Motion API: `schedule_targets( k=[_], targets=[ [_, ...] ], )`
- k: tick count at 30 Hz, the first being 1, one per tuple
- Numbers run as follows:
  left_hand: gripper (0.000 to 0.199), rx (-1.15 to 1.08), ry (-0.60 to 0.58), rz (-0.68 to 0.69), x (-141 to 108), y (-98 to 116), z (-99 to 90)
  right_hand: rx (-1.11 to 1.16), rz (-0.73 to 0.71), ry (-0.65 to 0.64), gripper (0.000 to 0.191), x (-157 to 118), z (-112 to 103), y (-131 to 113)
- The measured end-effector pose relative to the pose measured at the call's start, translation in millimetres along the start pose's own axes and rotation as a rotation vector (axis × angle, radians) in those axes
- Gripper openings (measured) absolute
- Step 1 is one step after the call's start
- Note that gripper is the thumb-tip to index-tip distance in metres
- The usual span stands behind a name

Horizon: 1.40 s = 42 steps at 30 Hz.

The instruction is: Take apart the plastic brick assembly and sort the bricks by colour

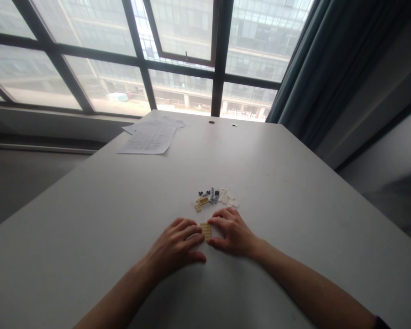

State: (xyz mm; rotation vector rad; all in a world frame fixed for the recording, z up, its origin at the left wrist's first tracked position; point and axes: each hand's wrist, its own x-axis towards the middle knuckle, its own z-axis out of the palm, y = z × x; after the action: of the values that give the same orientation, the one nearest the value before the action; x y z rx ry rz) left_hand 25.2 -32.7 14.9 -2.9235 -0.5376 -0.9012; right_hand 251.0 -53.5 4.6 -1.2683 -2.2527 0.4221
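Note:
A small tan studded building plate (206, 231) lies on the white table between my two hands. My right hand (232, 232) grips its right side, with the thumb at the near edge and the index finger at the far edge. From the left, my left hand (178, 243) reaches the plate with its fingertips, the fingers stretched out and the thumb held apart below. Just beyond the hands sits a loose group of toy bricks: a yellowish brick (203, 201), grey pieces (212, 196), small dark pieces (200, 193) and white plates (223, 196).
Printed sheets of paper (150, 137) lie at the far left of the white table (260, 160). Two small round spots, one a dark-centred disc (211, 122), show near the far edge. Windows (181, 91) stand behind, and a blue-grey curtain (304, 77) hangs at the right.

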Motion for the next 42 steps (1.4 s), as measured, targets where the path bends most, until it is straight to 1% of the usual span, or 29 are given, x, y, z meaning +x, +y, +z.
schedule_targets(
  k=[3, 5, 7, 9, 12, 15, 17, 20, 23, 25, 26, 28, 31, 32, 34, 37, 39, 42],
  targets=[
    [0.033, 0.023, 0.041, -0.025, -2.3, -1.6, 0.0, 0.037, 0.025, 0.034, 0.053, 0.5, -3.4, 2.1],
    [0.026, 0.049, 0.080, -0.074, -4.8, -4.6, 1.0, 0.051, 0.052, 0.085, 0.047, 1.4, -9.6, 4.6],
    [0.018, 0.081, 0.113, -0.166, -6.6, -9.5, 2.4, 0.061, 0.088, 0.156, 0.038, 2.9, -17.5, 8.3],
    [0.017, 0.113, 0.127, -0.299, -5.6, -15.7, 3.6, 0.077, 0.127, 0.234, 0.031, 4.6, -24.4, 13.1],
    [0.022, 0.140, 0.081, -0.499, 5.1, -24.3, 5.0, 0.108, 0.170, 0.331, 0.024, 6.8, -27.9, 20.7],
    [0.026, 0.154, -0.013, -0.627, 25.7, -29.0, 9.1, 0.134, 0.179, 0.374, 0.022, 7.5, -23.5, 25.7],
    [0.025, 0.170, -0.049, -0.673, 39.8, -30.4, 15.0, 0.143, 0.173, 0.374, 0.022, 7.1, -19.4, 26.6],
    [0.020, 0.185, -0.068, -0.694, 53.8, -31.7, 26.2, 0.148, 0.171, 0.378, 0.021, 6.3, -15.1, 26.0],
    [0.018, 0.157, -0.030, -0.694, 57.6, -31.1, 32.9, 0.153, 0.170, 0.378, 0.019, 5.9, -13.2, 24.0],
    [0.018, 0.062, 0.055, -0.710, 57.2, -27.1, 32.2, 0.162, 0.159, 0.387, 0.022, 5.9, -12.7, 21.2],
    [0.018, -0.034, 0.108, -0.724, 56.8, -23.5, 30.4, 0.170, 0.148, 0.398, 0.024, 5.8, -12.5, 19.1],
    [0.021, -0.323, 0.198, -0.774, 56.9, -13.6, 25.2, 0.194, 0.107, 0.431, 0.032, 5.7, -12.3, 13.5],
    [0.028, -0.815, 0.273, -0.866, 59.5, 3.9, 18.4, 0.232, 0.010, 0.466, 0.045, 5.5, -12.1, 3.4],
    [0.029, -0.938, 0.295, -0.888, 60.7, 9.0, 17.2, 0.241, -0.014, 0.475, 0.047, 5.4, -12.2, 0.3],
    [0.030, -1.113, 0.337, -0.917, 62.7, 16.5, 16.4, 0.251, -0.023, 0.502, 0.044, 5.2, -12.8, -5.0],
    [0.034, -1.225, 0.346, -0.951, 63.7, 21.2, 17.1, 0.251, 0.010, 0.540, 0.032, 4.9, -14.8, -9.4],
    [0.036, -1.216, 0.323, -0.946, 63.3, 21.9, 17.3, 0.245, 0.021, 0.542, 0.028, 4.6, -15.9, -10.4],
    [0.034, -1.184, 0.310, -0.913, 62.3, 22.2, 16.4, 0.230, 0.027, 0.538, 0.028, 3.9, -16.1, -9.9]
  ],
)
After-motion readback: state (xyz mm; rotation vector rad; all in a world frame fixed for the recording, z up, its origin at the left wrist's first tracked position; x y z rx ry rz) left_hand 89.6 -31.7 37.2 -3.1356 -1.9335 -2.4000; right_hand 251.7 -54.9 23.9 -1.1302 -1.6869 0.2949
